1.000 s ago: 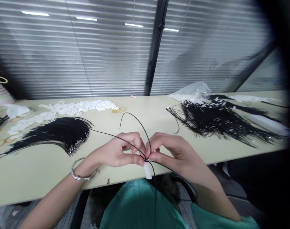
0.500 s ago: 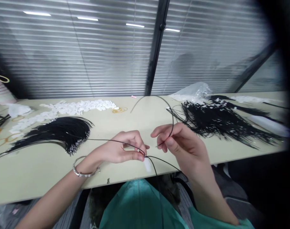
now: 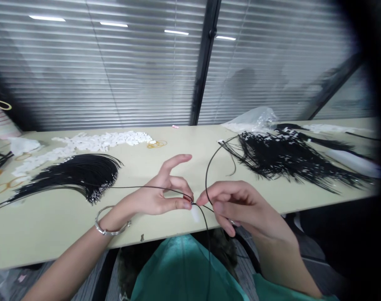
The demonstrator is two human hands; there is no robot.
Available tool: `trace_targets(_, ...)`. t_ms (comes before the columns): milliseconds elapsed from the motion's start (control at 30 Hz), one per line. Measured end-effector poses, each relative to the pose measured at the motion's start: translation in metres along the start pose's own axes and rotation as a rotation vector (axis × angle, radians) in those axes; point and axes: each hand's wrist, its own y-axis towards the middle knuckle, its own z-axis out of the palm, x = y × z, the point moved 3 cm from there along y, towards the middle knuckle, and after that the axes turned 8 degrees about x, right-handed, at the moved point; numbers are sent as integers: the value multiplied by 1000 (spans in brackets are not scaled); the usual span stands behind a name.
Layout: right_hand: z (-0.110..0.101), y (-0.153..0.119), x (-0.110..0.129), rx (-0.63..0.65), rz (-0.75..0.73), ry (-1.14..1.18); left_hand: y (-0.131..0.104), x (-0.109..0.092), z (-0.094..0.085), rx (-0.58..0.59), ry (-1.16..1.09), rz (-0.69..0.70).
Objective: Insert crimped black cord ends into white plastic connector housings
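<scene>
The left hand [image 3: 168,190] has its thumb and a bent finger closed in a narrow grip on a thin, flexible black cord [image 3: 208,173] where strands meet, its index finger lifted clear. A small, flat white rectangular tag [image 3: 195,214] hangs just below that pinch, its detail blurred. The right hand [image 3: 243,205], just beside it, also has a narrow grip, apparently on the cord's arching length. The cord is thus between both hands, above the near edge of the pale table [image 3: 52,238]; one pinch probably steadies the crossing while the other controls the loose length.

Farther left lies a dense black cord bundle with silvery tips [image 3: 77,173], roughly aligned, perhaps for drawing single cords. Behind it, small white plastic pieces [image 3: 105,141] are spread, presumably within reach. Well to the right, a tangled heap of black cords with white bits [image 3: 272,156] sits apart, perhaps to prevent mixing.
</scene>
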Motion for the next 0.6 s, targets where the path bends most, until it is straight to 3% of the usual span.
trace_targets(267, -3, -6, -9, 210, 222, 160, -1, -4, 2, -3, 165, 0)
trace_targets(467, 0, -3, -12, 337, 185, 235, 6, -10, 3, 134, 296, -65)
trace_targets(600, -8, -18, -12, 383, 182, 190, 8, -13, 2, 106, 274, -133)
